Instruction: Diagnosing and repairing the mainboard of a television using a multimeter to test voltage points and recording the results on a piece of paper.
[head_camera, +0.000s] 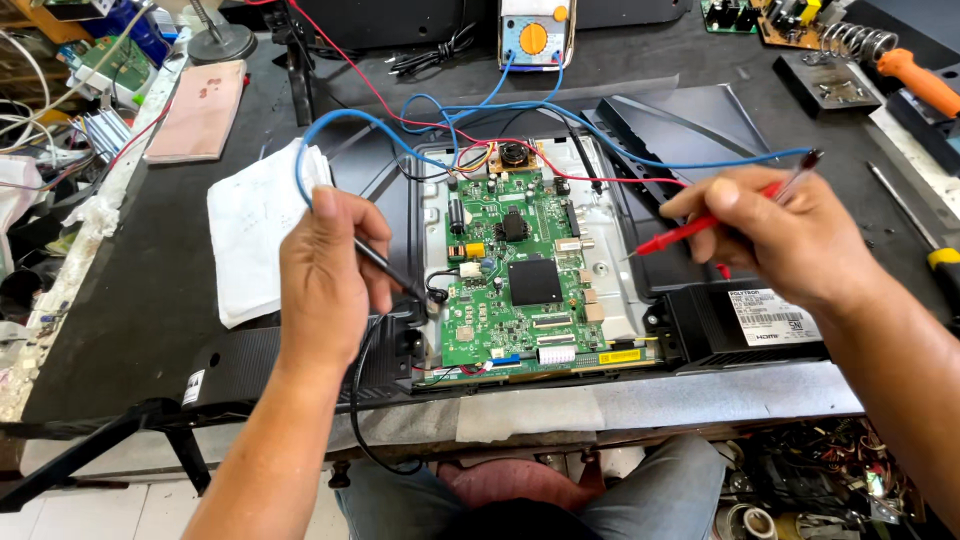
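A dark worktop (150, 290) carries an opened flat appliance with a green circuit board (520, 280) set in a metal frame, and clutter crowds the edges: a meter with a yellow dial (533, 35) at the back, a folded white paper (255, 235) to the left, and an orange-handled tool (920, 80) at the far right. The person's knees show below the worktop's front edge. The left hand (325, 280) pinches a black probe (385, 268) between thumb and fingers; its tip is hard to make out but appears to meet the board's left edge, and its long axis slants down to the right. The right hand (790, 235) pinches a red probe (690, 228), partly covered by the fingers, lying nearly level and pointing left toward the frame beside the board. Blue and red wires (620, 150) run back toward the meter.
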